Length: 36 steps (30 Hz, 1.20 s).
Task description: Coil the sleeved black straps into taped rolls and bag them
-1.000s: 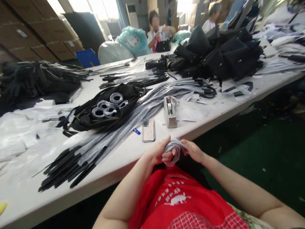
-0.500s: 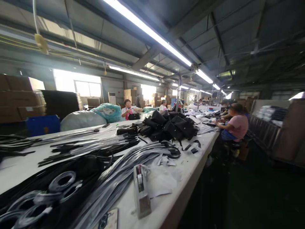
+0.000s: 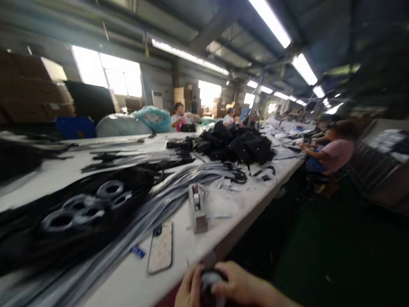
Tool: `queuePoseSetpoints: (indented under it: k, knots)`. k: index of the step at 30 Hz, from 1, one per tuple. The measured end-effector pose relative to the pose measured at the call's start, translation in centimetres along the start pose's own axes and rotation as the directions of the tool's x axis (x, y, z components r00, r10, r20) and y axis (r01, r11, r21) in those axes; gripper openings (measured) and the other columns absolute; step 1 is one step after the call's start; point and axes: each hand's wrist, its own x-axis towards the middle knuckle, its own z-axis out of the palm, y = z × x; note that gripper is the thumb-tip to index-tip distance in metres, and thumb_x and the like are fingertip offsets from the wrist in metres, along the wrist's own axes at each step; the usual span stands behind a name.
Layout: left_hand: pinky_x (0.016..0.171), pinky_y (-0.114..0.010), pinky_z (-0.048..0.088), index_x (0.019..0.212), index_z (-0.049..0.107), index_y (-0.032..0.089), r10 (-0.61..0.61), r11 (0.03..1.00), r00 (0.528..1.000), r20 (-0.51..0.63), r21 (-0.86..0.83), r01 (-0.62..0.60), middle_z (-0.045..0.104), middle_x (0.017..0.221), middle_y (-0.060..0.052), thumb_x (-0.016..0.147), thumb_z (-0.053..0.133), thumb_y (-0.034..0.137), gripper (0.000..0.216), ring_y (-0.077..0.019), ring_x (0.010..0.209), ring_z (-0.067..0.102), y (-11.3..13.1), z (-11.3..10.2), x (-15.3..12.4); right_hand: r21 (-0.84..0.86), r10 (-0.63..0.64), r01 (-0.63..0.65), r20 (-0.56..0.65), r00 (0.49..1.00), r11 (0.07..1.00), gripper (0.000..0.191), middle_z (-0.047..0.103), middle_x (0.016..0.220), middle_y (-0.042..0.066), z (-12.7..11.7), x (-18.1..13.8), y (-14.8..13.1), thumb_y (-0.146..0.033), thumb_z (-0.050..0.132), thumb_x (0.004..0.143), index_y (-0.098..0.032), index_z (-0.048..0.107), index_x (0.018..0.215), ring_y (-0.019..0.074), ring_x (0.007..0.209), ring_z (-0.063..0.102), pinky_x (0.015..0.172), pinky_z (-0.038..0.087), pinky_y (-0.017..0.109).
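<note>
At the bottom edge, in front of the white table's (image 3: 179, 268) near rim, my left hand (image 3: 187, 292) and my right hand (image 3: 238, 283) are curled together round a small grey and black bundle (image 3: 209, 283). The picture is blurred, so I cannot make out what the bundle is; it looks like a folded strap in clear wrap. A phone (image 3: 160, 248) lies on the table just above my hands, with a tape dispenser (image 3: 197, 209) beyond it.
Long black and wrapped straps (image 3: 150, 204) cover the table, with tape rolls (image 3: 86, 204) on black fabric at left and a heap of black bags (image 3: 238, 145) further back. A person in pink (image 3: 330, 153) sits at right; other people work at the far end. Dark green floor lies right.
The view swung up to the ceiling and hall, losing my hands, and has dropped back partway. Both hands show again at the bottom edge, still closed on the bundle.
</note>
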Motion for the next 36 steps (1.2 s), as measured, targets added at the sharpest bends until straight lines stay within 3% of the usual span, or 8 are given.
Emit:
queuePoseSetpoints:
  k: [2, 7, 12, 19, 23, 26, 31, 36]
  knots:
    - [0.078, -0.033, 0.053, 0.084, 0.069, 0.023, 0.046, 0.996, 0.992, -0.120, -0.072, -0.055, 0.071, 0.089, -0.004, 0.078, 0.068, 0.050, 0.027, -0.0259, 0.094, 0.064, -0.4, 0.5, -0.6, 0.007, 0.018, -0.018, 0.039, 0.999, 1.000, 0.036, 0.069, 0.084, 0.001, 0.0, -0.4, 0.5, -0.048, 0.067, 0.081, -0.014, 0.069, 0.091, 0.0181, 0.075, 0.060, 0.065, 0.045, 0.026]
    - [0.067, -0.030, 0.050, 0.096, 0.067, 0.016, -0.137, 0.964, 0.975, 0.176, -0.202, 0.172, 0.068, 0.083, -0.004, 0.084, 0.056, 0.059, 0.046, -0.0168, 0.068, 0.059, -1.5, 0.8, -1.0, 0.084, 0.000, -0.035, 0.390, 0.921, 0.996, 0.043, 0.071, 0.094, 0.003, -1.8, 0.2, 1.7, -0.051, 0.067, 0.082, -0.014, 0.069, 0.103, 0.0195, 0.083, 0.062, 0.074, 0.046, 0.026]
    - [0.083, -0.031, 0.047, 0.093, 0.070, 0.015, -0.061, 0.998, 0.975, 0.214, -0.002, 0.063, 0.068, 0.095, -0.007, 0.092, 0.043, 0.055, 0.049, -0.0192, 0.085, 0.059, -1.9, 0.5, -1.5, 0.050, 0.025, -0.057, 0.492, 0.870, 0.997, 0.043, 0.074, 0.093, 0.004, -1.3, 0.0, 1.6, -0.051, 0.066, 0.083, -0.014, 0.070, 0.103, 0.0205, 0.082, 0.065, 0.070, 0.047, 0.025]
    - [0.060, -0.025, 0.041, 0.082, 0.065, 0.019, -0.121, 0.974, 0.980, 0.155, 0.210, 0.087, 0.060, 0.069, -0.001, 0.089, 0.052, 0.051, 0.036, -0.0151, 0.063, 0.051, -5.8, 0.5, -2.3, 0.069, -0.017, -0.025, 0.547, 0.837, 0.997, 0.038, 0.075, 0.093, 0.004, 1.2, 0.0, 2.6, -0.048, 0.063, 0.086, -0.017, 0.072, 0.105, 0.0199, 0.081, 0.066, 0.073, 0.049, 0.027]
    - [0.046, -0.024, 0.035, 0.089, 0.066, 0.017, -0.237, 0.967, 0.964, 0.119, 0.120, 0.223, 0.051, 0.059, 0.003, 0.085, 0.054, 0.058, 0.043, -0.0111, 0.046, 0.042, -6.8, 0.7, -2.8, -0.111, 0.007, 0.001, 0.073, 0.997, 0.994, 0.032, 0.072, 0.086, 0.005, -3.2, 2.8, 4.1, -0.043, 0.053, 0.092, -0.018, 0.072, 0.098, 0.0193, 0.075, 0.065, 0.071, 0.051, 0.029]
    - [0.044, -0.023, 0.033, 0.090, 0.068, 0.014, -0.249, 0.964, 0.961, 0.117, 0.129, 0.234, 0.050, 0.058, 0.003, 0.083, 0.055, 0.062, 0.050, -0.0102, 0.045, 0.042, -6.6, 0.8, -2.8, -0.416, -0.111, -0.098, -0.450, 0.886, 0.904, 0.028, 0.070, 0.104, 0.012, -7.0, 6.3, 6.0, -0.033, 0.051, 0.091, -0.018, 0.071, 0.103, 0.0254, 0.096, 0.063, 0.091, 0.048, 0.038]
    - [0.049, -0.024, 0.038, 0.091, 0.071, 0.012, -0.247, 0.969, 0.956, 0.156, 0.054, 0.241, 0.057, 0.061, -0.001, 0.082, 0.049, 0.071, 0.065, -0.0115, 0.048, 0.047, -6.2, 0.7, -2.7, -0.512, -0.166, -0.161, -0.533, 0.829, 0.844, 0.024, 0.069, 0.103, 0.020, -9.2, 10.3, 8.5, -0.024, 0.055, 0.084, -0.012, 0.071, 0.097, 0.0314, 0.102, 0.060, 0.095, 0.043, 0.043]
    - [0.047, -0.024, 0.037, 0.103, 0.070, 0.011, -0.391, 0.906, 0.900, 0.190, -0.091, 0.413, 0.062, 0.057, -0.004, 0.085, 0.038, 0.075, 0.074, -0.0122, 0.044, 0.049, -6.1, 0.1, -3.1, -0.432, -0.109, -0.183, -0.568, 0.816, 0.883, 0.034, 0.071, 0.087, 0.013, -8.7, 7.9, 7.4, -0.031, 0.042, 0.095, -0.012, 0.067, 0.107, 0.0245, 0.080, 0.063, 0.078, 0.047, 0.036]
